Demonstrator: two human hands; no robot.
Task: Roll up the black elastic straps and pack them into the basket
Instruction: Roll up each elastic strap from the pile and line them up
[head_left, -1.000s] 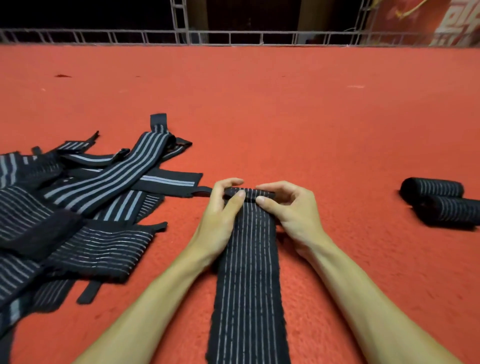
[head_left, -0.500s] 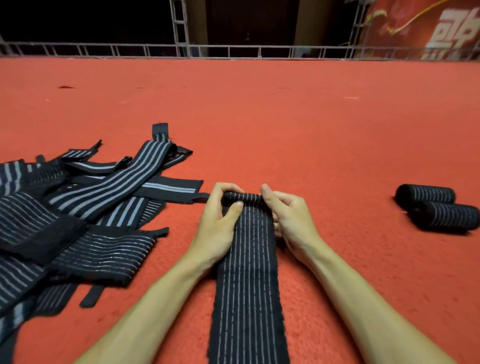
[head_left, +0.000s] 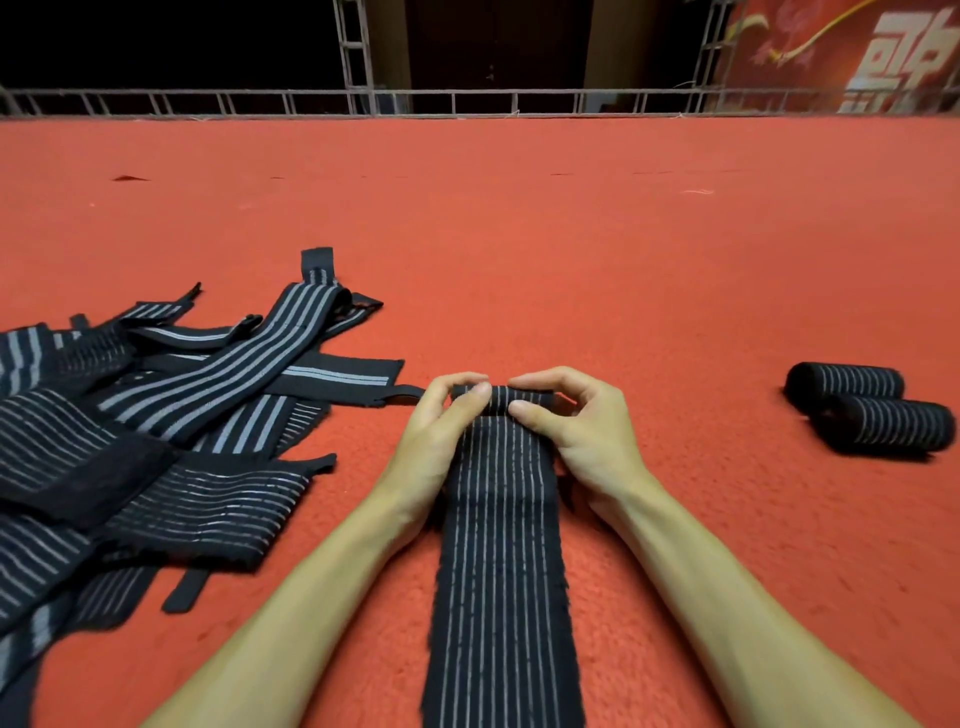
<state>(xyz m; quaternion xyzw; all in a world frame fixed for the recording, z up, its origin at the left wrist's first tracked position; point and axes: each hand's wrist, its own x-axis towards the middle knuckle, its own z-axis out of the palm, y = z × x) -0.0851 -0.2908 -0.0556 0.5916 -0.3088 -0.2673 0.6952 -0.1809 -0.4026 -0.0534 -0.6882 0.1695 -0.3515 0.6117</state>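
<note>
Because the strap (head_left: 501, 545) is soft, light, stretchy cloth, it will likely sag and skew unless it is pinched at both edges of the small roll (head_left: 503, 402) at its 12 o'clock end. That is where the left hand (head_left: 436, 447) and right hand (head_left: 587, 436) grip: fingers (head_left: 540, 378) and thumbs curl round the roll, one hand at each edge. Its flat tail lies on the red carpet (head_left: 597, 249) toward 6 o'clock. Loose straps (head_left: 156, 431) are piled at 9 o'clock; two finished rolls (head_left: 872, 410) lie touching at 3 o'clock. No basket is in view.
</note>
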